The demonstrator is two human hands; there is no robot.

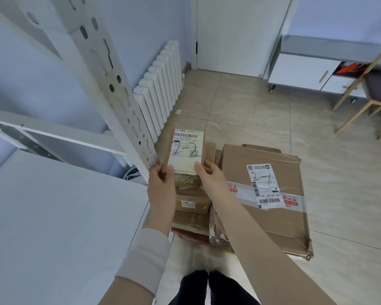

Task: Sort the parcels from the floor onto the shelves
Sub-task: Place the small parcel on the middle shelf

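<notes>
A room in a home, doubling as parcel store: radiator (161, 84) beyond the left hand (161, 183), door (235, 29) and sideboard (299, 71) far past the right hand (213, 175) (tiled floor (251, 111) throughout), slotted shelving (119, 95) beside the left, cardboard boxes (273, 216) beneath the parcel (186, 155) both grip.

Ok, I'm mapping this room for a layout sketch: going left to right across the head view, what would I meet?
White shelf board → slotted shelf upright → small parcel marked 2-2 → large box marked 2-1 → wooden chair.
</notes>
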